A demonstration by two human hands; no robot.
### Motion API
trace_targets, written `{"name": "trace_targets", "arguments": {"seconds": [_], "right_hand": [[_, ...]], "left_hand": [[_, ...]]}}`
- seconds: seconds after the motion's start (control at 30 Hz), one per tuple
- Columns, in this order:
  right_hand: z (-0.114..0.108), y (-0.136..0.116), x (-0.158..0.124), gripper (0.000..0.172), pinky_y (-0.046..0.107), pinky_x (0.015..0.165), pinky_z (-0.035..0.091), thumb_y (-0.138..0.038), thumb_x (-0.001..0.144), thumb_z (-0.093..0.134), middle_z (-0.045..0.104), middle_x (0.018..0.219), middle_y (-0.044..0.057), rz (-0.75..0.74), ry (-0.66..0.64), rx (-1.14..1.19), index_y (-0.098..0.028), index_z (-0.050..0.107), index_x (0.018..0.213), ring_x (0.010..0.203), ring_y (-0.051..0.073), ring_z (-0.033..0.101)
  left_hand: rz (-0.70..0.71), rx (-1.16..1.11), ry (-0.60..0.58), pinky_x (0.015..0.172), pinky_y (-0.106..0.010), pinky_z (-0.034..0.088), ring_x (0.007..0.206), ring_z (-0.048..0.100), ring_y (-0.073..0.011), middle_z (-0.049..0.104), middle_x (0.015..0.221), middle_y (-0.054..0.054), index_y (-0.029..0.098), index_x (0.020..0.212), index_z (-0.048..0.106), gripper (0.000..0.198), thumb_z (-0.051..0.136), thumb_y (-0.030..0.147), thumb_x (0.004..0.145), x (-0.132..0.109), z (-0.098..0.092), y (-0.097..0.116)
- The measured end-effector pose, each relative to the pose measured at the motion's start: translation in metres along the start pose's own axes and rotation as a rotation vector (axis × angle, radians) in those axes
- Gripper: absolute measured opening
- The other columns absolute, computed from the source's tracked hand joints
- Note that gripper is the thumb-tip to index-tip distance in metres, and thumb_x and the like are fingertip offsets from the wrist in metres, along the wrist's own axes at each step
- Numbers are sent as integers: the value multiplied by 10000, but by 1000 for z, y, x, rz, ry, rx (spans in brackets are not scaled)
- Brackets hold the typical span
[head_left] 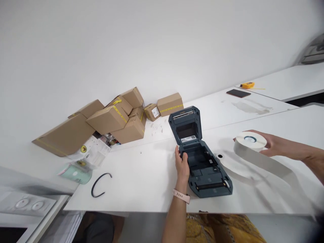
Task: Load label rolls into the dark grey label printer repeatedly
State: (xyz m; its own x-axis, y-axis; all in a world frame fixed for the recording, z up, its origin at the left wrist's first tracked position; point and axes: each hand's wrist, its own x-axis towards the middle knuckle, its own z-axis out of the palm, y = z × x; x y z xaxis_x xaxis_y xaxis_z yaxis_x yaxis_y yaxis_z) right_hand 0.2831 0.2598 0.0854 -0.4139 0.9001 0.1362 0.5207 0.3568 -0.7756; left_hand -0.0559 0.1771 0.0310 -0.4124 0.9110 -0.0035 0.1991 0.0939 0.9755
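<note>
A dark label printer [207,172] stands on the white table with its lid [186,125] raised, showing the hollow inside and a roller near the front. My left hand [182,165] is at the printer's left side, its fingers curled on the edge near the hinge. To the right of the printer, my right hand [269,141] grips a roll of white labels [250,140] with a blue core. A long strip of labels [278,168] trails from the roll toward the lower right. A pink band is on my left wrist.
Cardboard boxes [108,118] are piled against the wall at the back left. A black headband-like loop [95,185] and a green pouch [77,173] lie at the left. A phone [238,93] and a yellow tape measure [247,85] are at the back right.
</note>
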Motion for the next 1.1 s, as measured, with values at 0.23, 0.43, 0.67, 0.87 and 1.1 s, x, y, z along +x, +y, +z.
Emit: {"name": "trace_targets", "arguments": {"seconds": [0.23,0.43,0.67,0.87,1.1], "right_hand": [[48,29,-2,756,445,915,517,-666,753,625,624,1276,222,124,-152,311,-318,451,1402,1185,418,619],[42,44,-4,743,457,1014,474,-568,843,583,546,1456,224,60,-149,244,-324,372,1513,1348,396,534],[14,7,16,376,502,1053,426,-431,936,534,713,1266,141,-144,-105,-171,-314,676,1264,1187,337,638],[79,-24,42,348,618,1142,213,-231,621,748,745,1017,112,-479,-212,-712,-269,758,966,1135,397,592],[86,-38,37,159,538,1055,330,-204,673,686,739,799,86,-439,-325,-795,-239,686,828,945,337,657]], "left_hand": [[-29,21,-4,1198,-357,355,1470,421,-228,412,1619,-123,223,1562,322,624,445,436,988,-1,-1,4],[-13,51,2,1178,-308,374,1472,421,-210,423,1614,-105,234,1549,348,604,440,454,994,-3,-1,6],[-24,77,15,1175,-347,387,1450,453,-225,464,1588,-100,240,1535,376,581,444,428,990,-3,-2,7],[3,75,12,1183,-347,379,1459,443,-221,434,1609,-107,225,1535,360,590,437,440,991,-4,-2,7],[11,90,24,1172,-342,396,1454,452,-227,459,1594,-92,238,1518,392,573,437,454,989,-5,-2,7]]}}
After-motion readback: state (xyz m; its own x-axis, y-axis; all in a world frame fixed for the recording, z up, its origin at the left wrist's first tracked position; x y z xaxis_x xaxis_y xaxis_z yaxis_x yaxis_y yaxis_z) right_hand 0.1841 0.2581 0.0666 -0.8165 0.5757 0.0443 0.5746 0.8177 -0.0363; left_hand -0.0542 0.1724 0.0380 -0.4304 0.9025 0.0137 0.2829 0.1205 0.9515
